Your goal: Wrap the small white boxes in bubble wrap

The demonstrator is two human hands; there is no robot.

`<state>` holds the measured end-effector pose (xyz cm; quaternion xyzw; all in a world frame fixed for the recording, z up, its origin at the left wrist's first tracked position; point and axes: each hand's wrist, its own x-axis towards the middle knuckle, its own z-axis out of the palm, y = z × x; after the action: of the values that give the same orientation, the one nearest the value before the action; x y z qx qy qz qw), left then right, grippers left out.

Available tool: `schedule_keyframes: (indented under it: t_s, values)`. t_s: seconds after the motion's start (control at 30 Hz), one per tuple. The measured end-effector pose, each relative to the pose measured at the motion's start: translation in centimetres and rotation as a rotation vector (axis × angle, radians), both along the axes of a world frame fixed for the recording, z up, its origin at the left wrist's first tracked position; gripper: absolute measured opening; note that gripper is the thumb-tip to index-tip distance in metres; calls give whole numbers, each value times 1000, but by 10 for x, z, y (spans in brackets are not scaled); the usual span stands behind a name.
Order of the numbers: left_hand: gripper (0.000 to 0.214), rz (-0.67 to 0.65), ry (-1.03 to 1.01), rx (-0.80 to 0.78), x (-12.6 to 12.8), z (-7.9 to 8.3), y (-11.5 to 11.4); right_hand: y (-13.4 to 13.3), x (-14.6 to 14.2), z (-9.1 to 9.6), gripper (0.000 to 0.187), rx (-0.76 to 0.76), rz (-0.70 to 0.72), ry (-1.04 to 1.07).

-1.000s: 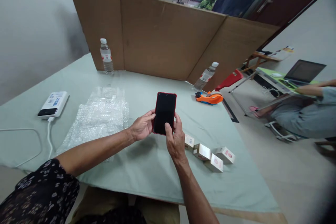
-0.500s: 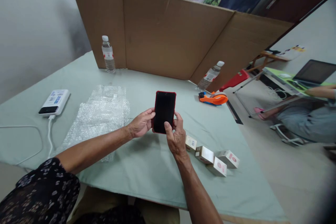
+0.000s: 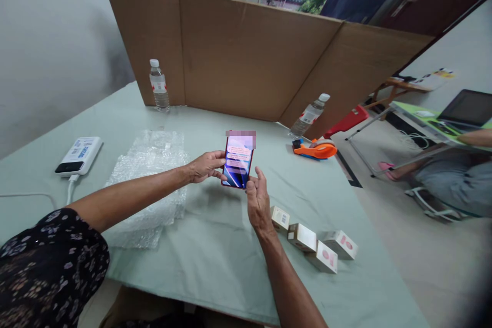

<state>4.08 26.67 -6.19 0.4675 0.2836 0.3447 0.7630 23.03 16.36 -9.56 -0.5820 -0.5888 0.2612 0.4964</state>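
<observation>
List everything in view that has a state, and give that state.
Phone: screen lit, held in left hand
Power bank: cable plugged in
Left bottle: capped, upright
Right bottle: capped
Small boxes: look closed
Laptop: open
Bubble wrap: laid flat
Cardboard: standing, creased

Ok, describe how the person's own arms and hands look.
The left arm wears a loose, black, roughly elbow-length sleeve with a pale flower print. The right arm is bare as far as it shows. The left hand and right hand are ungloved.
</observation>
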Motion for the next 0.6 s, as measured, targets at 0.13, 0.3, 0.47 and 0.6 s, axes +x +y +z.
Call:
schedule_keyframes:
  t_s: [0.13,0.3,0.47,0.6]
  values:
    - [35,54,26,16,-1,-5,27,-9,4,-23,61,-38,-44,48]
    - [29,138,67,68,3,-6,81,-16,3,-38,51,-11,-36,50]
    - [21,256,160,143,16,-5,141,-15,3,-42,47,-4,-25,52]
    - [20,308,189,176,30,-6,188,-16,5,-43,45,-7,-19,64]
